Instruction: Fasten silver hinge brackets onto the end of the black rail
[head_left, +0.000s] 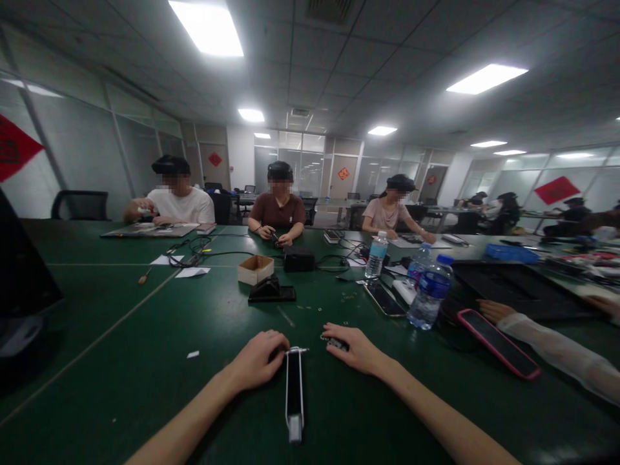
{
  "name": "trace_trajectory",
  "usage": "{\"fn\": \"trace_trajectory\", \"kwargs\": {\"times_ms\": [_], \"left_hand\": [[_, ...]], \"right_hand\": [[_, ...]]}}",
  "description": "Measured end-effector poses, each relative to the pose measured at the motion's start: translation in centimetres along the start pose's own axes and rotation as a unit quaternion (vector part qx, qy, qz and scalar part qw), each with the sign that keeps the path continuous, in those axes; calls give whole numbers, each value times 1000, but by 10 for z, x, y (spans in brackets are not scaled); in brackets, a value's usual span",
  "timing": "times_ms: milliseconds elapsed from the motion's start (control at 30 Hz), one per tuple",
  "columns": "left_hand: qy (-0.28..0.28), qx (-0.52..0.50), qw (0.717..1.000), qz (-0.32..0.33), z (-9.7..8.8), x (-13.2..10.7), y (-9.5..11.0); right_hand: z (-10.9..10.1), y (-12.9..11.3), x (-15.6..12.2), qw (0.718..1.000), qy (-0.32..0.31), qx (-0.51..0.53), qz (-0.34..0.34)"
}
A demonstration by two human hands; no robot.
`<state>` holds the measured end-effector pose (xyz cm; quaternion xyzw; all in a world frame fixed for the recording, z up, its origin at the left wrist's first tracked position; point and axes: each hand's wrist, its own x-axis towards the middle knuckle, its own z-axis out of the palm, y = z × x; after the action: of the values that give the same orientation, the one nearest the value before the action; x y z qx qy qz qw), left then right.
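A long narrow black part with silver ends (294, 394) lies on the green table (145, 361), pointing toward me. My left hand (258, 360) curls over its far end, fingers closed against it. My right hand (352, 346) rests just to the right, fingers closed over a small dark object (336, 344) I cannot make out. A few tiny metal rings (346, 297) lie scattered on the table beyond my hands.
A black stand (271, 290), a cardboard box (256, 268) and a black box (299, 259) sit mid-table. Water bottles (430, 292), a dark phone (384, 298) and a pink-cased phone (498, 342) lie right, by another person's sleeve (557, 352). Three people sit across.
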<state>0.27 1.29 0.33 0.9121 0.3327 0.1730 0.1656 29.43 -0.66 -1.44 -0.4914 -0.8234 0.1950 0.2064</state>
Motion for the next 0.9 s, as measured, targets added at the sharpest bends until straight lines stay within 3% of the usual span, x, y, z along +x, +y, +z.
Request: {"fn": "trace_trajectory", "kwargs": {"times_ms": [100, 200, 367, 600, 667, 767, 900], "left_hand": [[-3, 6, 1000, -11, -1, -2, 1], [2, 2, 1000, -17, -1, -3, 1], [3, 7, 1000, -17, 0, -2, 3], [4, 2, 1000, -7, 0, 1, 6], [-1, -2, 1000, 0, -1, 2, 5], [-7, -10, 1000, 3, -2, 3, 4], [-19, -4, 1000, -7, -3, 3, 3]], "right_hand": [[-2, -4, 4, 999, -1, -20, 46], [-6, -4, 27, 994, -22, -60, 86], [-6, -6, 58, 989, -77, -87, 90], [-12, -7, 18, 993, -94, -54, 52], [-20, -2, 9, 996, -70, -37, 47], [-26, 12, 6, 996, -14, -40, 76], [-22, 19, 9, 995, -54, -30, 78]]}}
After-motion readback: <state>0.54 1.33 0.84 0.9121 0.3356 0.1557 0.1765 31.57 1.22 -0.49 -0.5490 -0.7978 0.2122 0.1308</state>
